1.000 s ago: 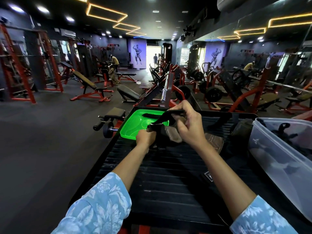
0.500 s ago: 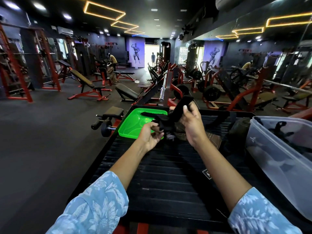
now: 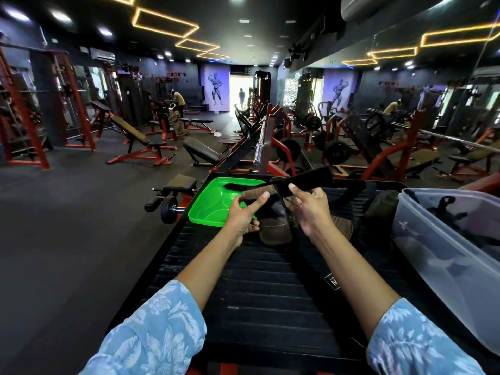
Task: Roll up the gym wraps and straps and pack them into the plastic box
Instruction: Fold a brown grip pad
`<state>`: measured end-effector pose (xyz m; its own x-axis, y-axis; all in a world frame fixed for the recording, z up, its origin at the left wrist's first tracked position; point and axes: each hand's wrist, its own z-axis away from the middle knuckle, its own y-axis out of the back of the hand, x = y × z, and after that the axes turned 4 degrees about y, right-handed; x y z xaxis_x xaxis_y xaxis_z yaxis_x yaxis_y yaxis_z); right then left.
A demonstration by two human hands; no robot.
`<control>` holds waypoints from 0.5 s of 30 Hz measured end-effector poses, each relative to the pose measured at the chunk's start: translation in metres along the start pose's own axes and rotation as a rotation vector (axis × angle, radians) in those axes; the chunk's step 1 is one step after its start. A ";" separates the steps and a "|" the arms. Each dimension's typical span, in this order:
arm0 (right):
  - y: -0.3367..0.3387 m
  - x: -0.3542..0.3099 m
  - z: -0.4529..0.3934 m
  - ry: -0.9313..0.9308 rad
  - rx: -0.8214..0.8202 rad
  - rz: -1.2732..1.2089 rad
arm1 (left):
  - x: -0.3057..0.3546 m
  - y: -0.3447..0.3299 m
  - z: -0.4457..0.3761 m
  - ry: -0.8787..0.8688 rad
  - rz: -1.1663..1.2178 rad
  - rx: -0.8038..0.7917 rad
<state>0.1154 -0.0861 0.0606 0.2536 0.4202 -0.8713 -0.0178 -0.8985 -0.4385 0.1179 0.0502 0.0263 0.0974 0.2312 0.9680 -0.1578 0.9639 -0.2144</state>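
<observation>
I have a black strap (image 3: 303,182) pinched in both hands, held up above the black ribbed platform (image 3: 270,277) in front of me. My right hand (image 3: 311,209) nips it between thumb and fingertips near its middle, palm turned toward me, and the strap's wide flat end sticks out up and to the right past my fingers. My left hand (image 3: 243,212) pinches the other stretch of it between thumb and forefinger, just left of the right hand, the two hands near each other but not touching. A darker bit of the strap hangs between my hands; I cannot make out whether it is a loop or a buckle.

Under my hands, lying on the platform, is a brown leather piece (image 3: 276,234) with stitching, and another brown stitched piece (image 3: 343,226) shows just right of my right wrist. To the left of my left hand lies a green plastic lid (image 3: 211,209), flat on the platform's far left corner, with a black strip (image 3: 238,186) resting across its far edge. At my right stands the clear plastic box (image 3: 443,255), well apart from my hands, with dark straps (image 3: 457,220) already lying inside it. A dark bundle (image 3: 381,209) sits between the box and my right hand
</observation>
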 end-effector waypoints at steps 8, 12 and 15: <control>0.012 0.012 -0.023 0.013 0.221 0.215 | -0.003 0.003 -0.004 0.038 -0.143 0.107; 0.019 0.016 -0.031 -0.003 0.310 0.271 | -0.004 0.003 -0.006 0.037 -0.178 0.105; 0.022 0.013 -0.033 0.018 0.359 0.322 | -0.005 0.004 -0.007 0.050 -0.172 0.088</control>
<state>0.1503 -0.1045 0.0464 0.1969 0.1223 -0.9728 -0.4298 -0.8810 -0.1977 0.1238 0.0533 0.0197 0.1787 0.0725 0.9812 -0.2194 0.9751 -0.0321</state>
